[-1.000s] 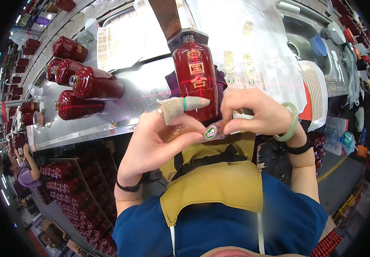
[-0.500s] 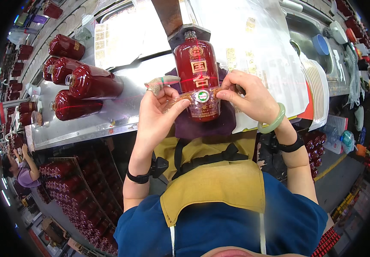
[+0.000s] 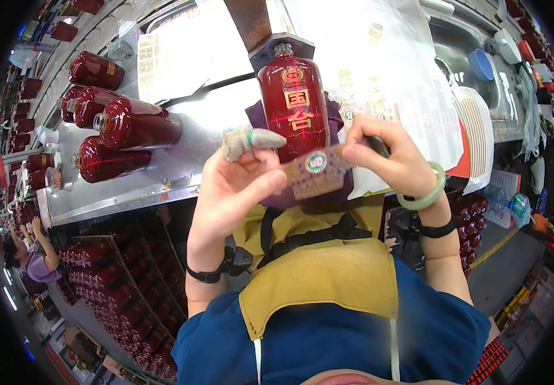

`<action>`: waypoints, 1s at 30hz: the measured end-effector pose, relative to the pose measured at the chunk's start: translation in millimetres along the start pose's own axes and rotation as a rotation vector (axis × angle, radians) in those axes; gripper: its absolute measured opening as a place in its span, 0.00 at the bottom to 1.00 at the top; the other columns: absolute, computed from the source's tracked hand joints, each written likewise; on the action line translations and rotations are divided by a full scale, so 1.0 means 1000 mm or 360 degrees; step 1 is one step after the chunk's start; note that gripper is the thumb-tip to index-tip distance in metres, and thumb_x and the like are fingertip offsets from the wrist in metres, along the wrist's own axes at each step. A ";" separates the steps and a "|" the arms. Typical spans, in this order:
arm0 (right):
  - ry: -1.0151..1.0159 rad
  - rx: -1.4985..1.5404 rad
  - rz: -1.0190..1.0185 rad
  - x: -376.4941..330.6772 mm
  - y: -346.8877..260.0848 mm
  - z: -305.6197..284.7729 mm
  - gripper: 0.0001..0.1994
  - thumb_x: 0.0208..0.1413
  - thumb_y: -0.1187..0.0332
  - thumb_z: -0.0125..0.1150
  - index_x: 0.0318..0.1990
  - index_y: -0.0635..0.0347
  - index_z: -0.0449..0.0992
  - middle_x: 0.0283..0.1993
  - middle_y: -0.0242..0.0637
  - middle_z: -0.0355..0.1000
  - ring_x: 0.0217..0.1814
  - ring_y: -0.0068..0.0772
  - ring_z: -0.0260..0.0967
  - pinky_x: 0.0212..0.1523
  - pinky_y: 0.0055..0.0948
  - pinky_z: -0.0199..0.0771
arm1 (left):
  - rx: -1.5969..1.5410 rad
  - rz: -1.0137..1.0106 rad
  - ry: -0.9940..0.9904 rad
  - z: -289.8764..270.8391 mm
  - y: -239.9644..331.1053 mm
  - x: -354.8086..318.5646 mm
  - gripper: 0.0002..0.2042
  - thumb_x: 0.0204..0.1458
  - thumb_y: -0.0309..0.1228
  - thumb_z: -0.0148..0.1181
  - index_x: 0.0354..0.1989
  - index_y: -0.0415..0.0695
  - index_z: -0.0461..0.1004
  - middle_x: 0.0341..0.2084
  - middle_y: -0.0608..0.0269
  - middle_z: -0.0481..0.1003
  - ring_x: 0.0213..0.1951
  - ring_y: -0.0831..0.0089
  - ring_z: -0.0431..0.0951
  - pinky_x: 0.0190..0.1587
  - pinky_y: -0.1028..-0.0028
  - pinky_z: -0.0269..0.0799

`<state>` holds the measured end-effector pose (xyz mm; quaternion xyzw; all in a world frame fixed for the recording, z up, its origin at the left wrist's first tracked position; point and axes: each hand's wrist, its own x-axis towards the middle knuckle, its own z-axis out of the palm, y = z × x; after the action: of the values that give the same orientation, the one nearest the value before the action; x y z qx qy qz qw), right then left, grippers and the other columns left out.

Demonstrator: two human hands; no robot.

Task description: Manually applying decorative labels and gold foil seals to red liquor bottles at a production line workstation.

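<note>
Head view: both hands now stretch a brownish label strip across the standing red bottle. The left hand pinches its left end and the right hand its right; half a second ago they pressed a round sticker there.

Labels at the worktable

I see a brownish rectangular label with a green-white round seal stretched before the red bottle, whose front bears gold labels; printed sheets lie at the worktable's far edge.
</note>
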<state>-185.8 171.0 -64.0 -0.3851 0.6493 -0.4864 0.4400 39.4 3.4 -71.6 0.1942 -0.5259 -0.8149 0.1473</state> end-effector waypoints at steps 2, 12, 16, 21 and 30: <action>-0.0098 -0.0133 -0.0151 -0.005 -0.005 -0.002 0.11 0.62 0.66 0.69 0.33 0.63 0.76 0.27 0.28 0.67 0.30 0.18 0.59 0.32 0.24 0.59 | -0.0046 0.0013 -0.0061 0.002 0.002 -0.004 0.19 0.59 0.18 0.65 0.59 0.35 0.72 0.38 0.66 0.76 0.42 0.79 0.76 0.46 0.76 0.74; 0.0188 -0.0326 -0.0147 0.017 0.028 0.013 0.10 0.59 0.65 0.71 0.36 0.63 0.80 0.30 0.36 0.72 0.30 0.26 0.66 0.33 0.29 0.66 | 0.0248 0.0125 0.0315 -0.002 -0.035 0.016 0.16 0.62 0.21 0.63 0.57 0.39 0.71 0.38 0.69 0.73 0.40 0.81 0.73 0.44 0.78 0.72; 0.0202 -0.0310 -0.0109 0.018 0.032 0.015 0.09 0.60 0.66 0.71 0.37 0.63 0.81 0.31 0.36 0.73 0.31 0.26 0.67 0.34 0.29 0.67 | 0.0226 0.0122 0.0384 0.000 -0.038 0.016 0.14 0.63 0.21 0.63 0.56 0.39 0.71 0.39 0.68 0.74 0.40 0.81 0.74 0.44 0.78 0.71; 0.0199 -0.0218 -0.0039 0.018 0.031 0.016 0.09 0.60 0.66 0.71 0.38 0.64 0.81 0.31 0.35 0.74 0.31 0.26 0.67 0.35 0.29 0.68 | 0.0164 0.0075 0.0380 -0.003 -0.039 0.016 0.14 0.63 0.22 0.63 0.55 0.40 0.71 0.40 0.67 0.75 0.41 0.81 0.74 0.44 0.78 0.71; 0.0214 -0.0176 -0.0046 0.016 0.032 0.017 0.09 0.60 0.67 0.71 0.38 0.64 0.80 0.30 0.33 0.73 0.31 0.23 0.66 0.34 0.27 0.67 | -0.0015 0.0031 0.0402 -0.006 -0.041 0.018 0.16 0.60 0.19 0.66 0.55 0.39 0.72 0.40 0.68 0.74 0.44 0.81 0.75 0.49 0.78 0.73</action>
<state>-177.2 158.8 -100.3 -0.3847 0.6975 -0.4809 0.3664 24.9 7.2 -113.7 0.2895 -0.5011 -0.7850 0.2211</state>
